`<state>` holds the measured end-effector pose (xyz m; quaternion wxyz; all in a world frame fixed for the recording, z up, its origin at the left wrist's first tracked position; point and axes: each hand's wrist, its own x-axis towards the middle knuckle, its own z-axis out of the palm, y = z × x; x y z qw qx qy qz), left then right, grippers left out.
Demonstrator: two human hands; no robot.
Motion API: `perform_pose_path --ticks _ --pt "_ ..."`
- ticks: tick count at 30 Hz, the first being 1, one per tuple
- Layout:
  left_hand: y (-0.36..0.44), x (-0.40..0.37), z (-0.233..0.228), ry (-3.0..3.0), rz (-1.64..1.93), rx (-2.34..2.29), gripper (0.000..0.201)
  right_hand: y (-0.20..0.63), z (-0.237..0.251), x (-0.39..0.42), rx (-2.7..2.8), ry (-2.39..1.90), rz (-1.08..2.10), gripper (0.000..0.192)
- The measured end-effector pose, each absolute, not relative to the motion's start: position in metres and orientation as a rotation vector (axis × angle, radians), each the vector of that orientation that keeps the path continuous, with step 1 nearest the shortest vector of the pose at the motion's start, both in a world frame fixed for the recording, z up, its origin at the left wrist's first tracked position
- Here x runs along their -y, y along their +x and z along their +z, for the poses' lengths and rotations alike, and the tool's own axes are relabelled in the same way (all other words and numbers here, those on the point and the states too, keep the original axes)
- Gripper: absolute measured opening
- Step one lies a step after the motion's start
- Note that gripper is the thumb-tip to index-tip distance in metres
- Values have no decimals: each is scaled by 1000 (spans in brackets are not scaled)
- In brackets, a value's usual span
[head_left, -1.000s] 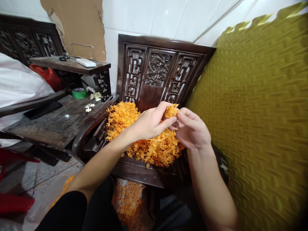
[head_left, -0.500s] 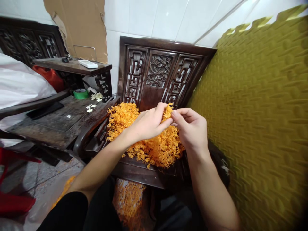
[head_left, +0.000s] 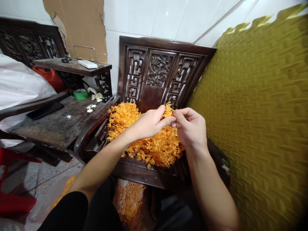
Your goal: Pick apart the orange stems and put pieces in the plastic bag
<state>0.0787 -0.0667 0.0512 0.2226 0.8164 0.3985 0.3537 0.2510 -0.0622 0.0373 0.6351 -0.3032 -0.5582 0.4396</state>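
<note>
Head view. The left hand (head_left: 148,123) and the right hand (head_left: 191,130) meet above a carved dark wooden chair (head_left: 156,73). Both are closed in a pinch on one small orange sprig (head_left: 168,111). The left thumb and forefinger close on it from the left, the right fingertips (head_left: 175,116) from the right, the two grips almost touching. The sprig stands up out of the pinch, its frilled top showing just above the left forefinger; its lower part is hidden behind the fingers.

Directly under both hands, on the chair seat, lies a heap of orange sprigs (head_left: 144,138) of the same kind. It spreads from the left armrest to below the right wrist. The held sprig is raised clear of the heap and sits nearer the chair back than the heap's middle. More orange pieces (head_left: 128,199) lie on the floor below the front edge of the seat, between the person's forearms.

To the left of the chair stands a dark side table (head_left: 60,122) carrying a roll of green tape (head_left: 80,93) and a few small white flowers (head_left: 92,106). A yellow-green foam mat (head_left: 252,112) stands on edge at the right, close beside the right forearm. A torn sheet of cardboard (head_left: 79,25) leans on the tiled wall behind.
</note>
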Motion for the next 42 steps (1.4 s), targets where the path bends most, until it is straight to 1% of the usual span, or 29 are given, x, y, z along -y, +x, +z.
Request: perform_pose_path --ticks 3,5,7,11,13,19,24,27,31,38,39,40,42 --pt "86 67 47 2176 1036 -1023 41 251 31 60 1311 -714 854 28" --pt "91 67 43 2132 1090 -1006 39 249 28 59 1314 -712 813 29" --pt "94 66 41 2117 1138 -1009 37 247 29 59 1299 -672 876 32" --pt "94 67 41 2071 1131 -942 30 246 34 56 1249 -569 1184 35" --pt "94 67 42 1986 1115 -912 29 246 35 54 1203 -537 1261 35" --pt "98 63 40 1446 1002 -474 24 243 32 51 1026 -424 1307 33" --pt "96 56 39 1299 994 -308 27 243 33 51 930 -334 1360 26" --pt "91 55 39 1211 969 -188 31 251 38 48 836 -258 1414 27" --pt "87 52 39 1165 967 -196 31 259 46 49 840 -228 1395 26" --pt "78 50 51 1167 1090 -383 10 251 51 63 1057 -387 1413 26" --pt "75 51 54 1176 1098 -418 11 251 51 64 1079 -416 1411 25" --pt "73 52 56 1185 1107 -444 15 250 51 64 1098 -444 1409 25" --pt "69 53 60 1212 1144 -469 31 249 50 65 1114 -493 1399 25"
